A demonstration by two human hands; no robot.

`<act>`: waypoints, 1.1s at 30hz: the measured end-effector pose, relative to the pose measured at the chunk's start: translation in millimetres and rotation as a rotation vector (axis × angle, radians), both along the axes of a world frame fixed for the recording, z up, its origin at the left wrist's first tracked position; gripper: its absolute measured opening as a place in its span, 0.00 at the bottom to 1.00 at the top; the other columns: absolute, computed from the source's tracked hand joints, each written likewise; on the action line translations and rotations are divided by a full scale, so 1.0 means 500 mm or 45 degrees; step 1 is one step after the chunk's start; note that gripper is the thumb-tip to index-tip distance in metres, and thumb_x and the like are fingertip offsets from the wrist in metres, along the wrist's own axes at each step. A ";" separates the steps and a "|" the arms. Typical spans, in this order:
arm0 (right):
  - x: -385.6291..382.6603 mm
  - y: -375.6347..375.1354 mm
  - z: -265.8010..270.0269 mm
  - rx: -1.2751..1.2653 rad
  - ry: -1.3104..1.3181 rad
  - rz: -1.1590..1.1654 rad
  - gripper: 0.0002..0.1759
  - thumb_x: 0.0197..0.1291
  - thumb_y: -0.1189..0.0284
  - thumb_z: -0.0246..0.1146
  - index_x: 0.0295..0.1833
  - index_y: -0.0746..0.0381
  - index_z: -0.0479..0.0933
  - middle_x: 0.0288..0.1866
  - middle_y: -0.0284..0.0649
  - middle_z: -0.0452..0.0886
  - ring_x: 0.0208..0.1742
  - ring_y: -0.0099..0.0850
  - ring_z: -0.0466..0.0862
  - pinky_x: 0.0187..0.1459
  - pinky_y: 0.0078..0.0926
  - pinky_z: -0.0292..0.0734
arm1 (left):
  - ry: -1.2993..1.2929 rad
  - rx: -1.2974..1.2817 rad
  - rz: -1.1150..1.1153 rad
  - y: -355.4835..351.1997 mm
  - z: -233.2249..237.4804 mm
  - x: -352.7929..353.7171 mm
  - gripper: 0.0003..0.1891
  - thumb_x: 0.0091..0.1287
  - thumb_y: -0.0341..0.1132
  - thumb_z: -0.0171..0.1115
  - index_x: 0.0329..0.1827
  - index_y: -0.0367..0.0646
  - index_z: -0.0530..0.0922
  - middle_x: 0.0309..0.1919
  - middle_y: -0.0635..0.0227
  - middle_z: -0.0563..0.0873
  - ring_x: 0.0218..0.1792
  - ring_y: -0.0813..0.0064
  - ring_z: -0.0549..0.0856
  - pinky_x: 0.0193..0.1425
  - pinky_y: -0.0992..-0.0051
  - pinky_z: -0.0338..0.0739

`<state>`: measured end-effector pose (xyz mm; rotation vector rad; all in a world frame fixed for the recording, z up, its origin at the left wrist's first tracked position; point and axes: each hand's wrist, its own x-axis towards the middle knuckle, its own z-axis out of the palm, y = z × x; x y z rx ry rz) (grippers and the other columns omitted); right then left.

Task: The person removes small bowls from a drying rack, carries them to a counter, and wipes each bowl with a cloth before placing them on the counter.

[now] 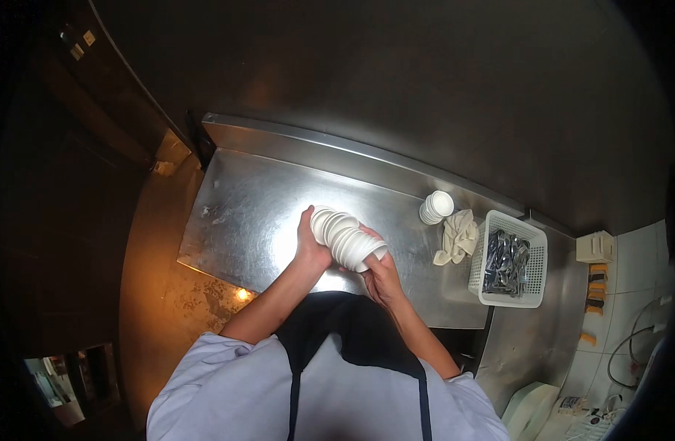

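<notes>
White bowl stack point(345, 239) held sideways at frame centre, above steel counter point(242, 213). Fingers of left hand point(308, 246) and right hand point(380, 275) both clamped on its ends. Risk: if the squeeze loosens, the bowls probably slide apart and smash on the counter.

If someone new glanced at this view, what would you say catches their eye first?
The eye goes first to the stack of small white bowls, held tilted between the left hand and the right hand over the middle of the steel counter. Toward the back right sit a shorter stack, a crumpled cloth and a white basket of dark cutlery.
</notes>
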<state>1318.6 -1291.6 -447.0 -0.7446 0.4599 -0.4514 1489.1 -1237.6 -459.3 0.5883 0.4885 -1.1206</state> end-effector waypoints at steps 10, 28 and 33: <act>-0.015 -0.048 -0.022 -0.336 0.075 -0.087 0.31 0.74 0.68 0.66 0.77 0.65 0.67 0.82 0.48 0.70 0.80 0.40 0.71 0.80 0.39 0.65 | 0.032 0.029 -0.150 -0.048 -0.020 -0.028 0.24 0.77 0.54 0.57 0.57 0.40 0.80 0.50 0.54 0.88 0.52 0.54 0.88 0.62 0.49 0.85; -0.009 -0.282 -0.256 -0.264 0.953 -0.475 0.28 0.73 0.57 0.68 0.69 0.62 0.74 0.51 0.44 0.87 0.39 0.35 0.91 0.29 0.30 0.92 | 0.209 0.068 -0.154 -0.004 -0.113 -0.005 0.20 0.80 0.48 0.56 0.62 0.41 0.77 0.55 0.56 0.86 0.58 0.56 0.86 0.70 0.49 0.81; 0.034 -0.347 -0.256 -0.177 0.868 -0.552 0.32 0.72 0.55 0.69 0.73 0.60 0.71 0.59 0.47 0.82 0.40 0.36 0.89 0.31 0.33 0.92 | 0.212 0.052 -0.198 -0.002 -0.127 -0.012 0.20 0.80 0.48 0.57 0.62 0.41 0.77 0.55 0.56 0.86 0.58 0.56 0.86 0.69 0.49 0.82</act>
